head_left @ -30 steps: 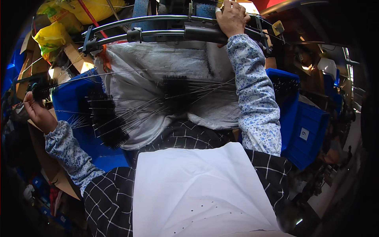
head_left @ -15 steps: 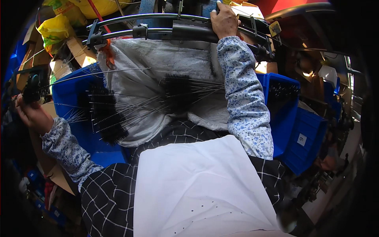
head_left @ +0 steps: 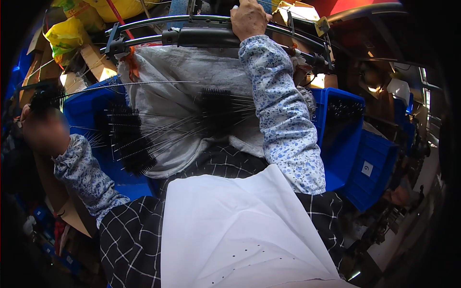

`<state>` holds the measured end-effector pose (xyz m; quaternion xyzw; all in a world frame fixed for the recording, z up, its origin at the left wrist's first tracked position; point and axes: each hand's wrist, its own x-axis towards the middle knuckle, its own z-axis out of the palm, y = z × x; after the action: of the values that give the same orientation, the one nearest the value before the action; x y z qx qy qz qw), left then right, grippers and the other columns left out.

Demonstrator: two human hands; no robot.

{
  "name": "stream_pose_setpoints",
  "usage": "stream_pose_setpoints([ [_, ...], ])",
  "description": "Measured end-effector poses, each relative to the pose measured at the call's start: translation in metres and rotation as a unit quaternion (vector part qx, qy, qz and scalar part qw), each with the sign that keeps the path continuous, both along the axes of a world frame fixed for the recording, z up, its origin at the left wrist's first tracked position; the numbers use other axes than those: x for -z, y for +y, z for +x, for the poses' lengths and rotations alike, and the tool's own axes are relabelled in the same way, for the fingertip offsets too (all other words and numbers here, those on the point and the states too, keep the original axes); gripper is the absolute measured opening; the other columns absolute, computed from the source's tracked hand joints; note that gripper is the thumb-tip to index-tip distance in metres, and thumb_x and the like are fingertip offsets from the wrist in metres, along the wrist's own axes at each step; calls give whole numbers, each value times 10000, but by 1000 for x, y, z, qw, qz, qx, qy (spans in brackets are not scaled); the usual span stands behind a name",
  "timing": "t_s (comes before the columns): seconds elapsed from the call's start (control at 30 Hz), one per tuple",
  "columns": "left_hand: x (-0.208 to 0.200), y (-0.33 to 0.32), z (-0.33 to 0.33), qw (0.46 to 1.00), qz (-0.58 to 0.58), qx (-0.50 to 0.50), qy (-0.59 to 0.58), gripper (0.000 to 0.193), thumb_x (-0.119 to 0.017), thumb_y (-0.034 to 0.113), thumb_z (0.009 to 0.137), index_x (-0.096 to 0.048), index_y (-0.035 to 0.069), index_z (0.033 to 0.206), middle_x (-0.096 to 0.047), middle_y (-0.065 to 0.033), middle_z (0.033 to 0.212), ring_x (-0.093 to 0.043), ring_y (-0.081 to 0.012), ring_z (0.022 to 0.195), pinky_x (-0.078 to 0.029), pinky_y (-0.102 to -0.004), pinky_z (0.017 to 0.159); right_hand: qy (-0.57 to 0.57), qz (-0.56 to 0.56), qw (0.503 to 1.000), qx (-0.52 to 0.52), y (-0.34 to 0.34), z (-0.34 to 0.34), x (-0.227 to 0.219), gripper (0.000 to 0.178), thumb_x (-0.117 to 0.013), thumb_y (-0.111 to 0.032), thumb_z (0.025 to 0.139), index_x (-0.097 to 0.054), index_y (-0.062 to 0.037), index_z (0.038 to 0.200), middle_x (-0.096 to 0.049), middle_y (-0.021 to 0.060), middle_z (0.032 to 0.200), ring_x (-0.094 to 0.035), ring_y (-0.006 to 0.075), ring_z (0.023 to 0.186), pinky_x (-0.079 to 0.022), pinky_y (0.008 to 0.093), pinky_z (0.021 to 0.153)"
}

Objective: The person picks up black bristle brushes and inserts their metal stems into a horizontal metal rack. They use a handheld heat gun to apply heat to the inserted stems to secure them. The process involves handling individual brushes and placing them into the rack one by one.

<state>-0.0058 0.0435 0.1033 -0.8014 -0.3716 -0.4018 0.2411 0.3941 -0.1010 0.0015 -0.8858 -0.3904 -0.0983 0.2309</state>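
Note:
At the top, my right hand (head_left: 249, 20) is closed over the black sliding carriage (head_left: 204, 37) on a pair of metal rails (head_left: 144, 26). My left hand (head_left: 47, 132), blurred by motion, is at the far left beside a dark bristly part (head_left: 45, 98); its fingers are smeared. From there a thin twisted wire (head_left: 139, 83) runs right above my lap. Two bundles of black wire-stemmed brushes, one left (head_left: 129, 139) and one in the middle (head_left: 218, 108), lie on a white cloth (head_left: 168, 65) over my lap, their stems crossing.
A blue bin (head_left: 89, 108) stands at the left, partly behind the brushes. Another blue bin (head_left: 343, 139) at the right holds dark bristly pieces, with a further blue crate (head_left: 372, 165) beside it. Cardboard (head_left: 98, 62) and a yellow plastic bag (head_left: 69, 38) are at the upper left.
My right hand and the carriage have moved left along the rails. The twisted wire's free end reaches farther right. My left hand has shifted slightly upward and right.

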Motion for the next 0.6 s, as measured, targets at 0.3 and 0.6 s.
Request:
stream_pose_setpoints([
  [0.3, 23, 14, -23, 986, -94, 70, -118, 214, -512, -83, 754, -508, -50, 965, -515, -111, 940, -526, -189, 877, -443, -255, 781, -35, 23, 999, -11, -54, 54, 18, 326, -570, -190, 719, -552, -63, 1019, -578, 142, 937, -548, 287, 883, -409, 398, 767],
  [0.6, 14, -20, 52, 677, -414, 315, -520, 225, -548, 61, 789, -521, -37, 989, -540, -72, 948, -538, -156, 868, -446, -234, 753, -212, -19, 953, -213, -66, 135, 4, 158, -523, -221, 756, -607, -115, 837, -579, 84, 688, -559, 262, 674, -421, 384, 633],
])
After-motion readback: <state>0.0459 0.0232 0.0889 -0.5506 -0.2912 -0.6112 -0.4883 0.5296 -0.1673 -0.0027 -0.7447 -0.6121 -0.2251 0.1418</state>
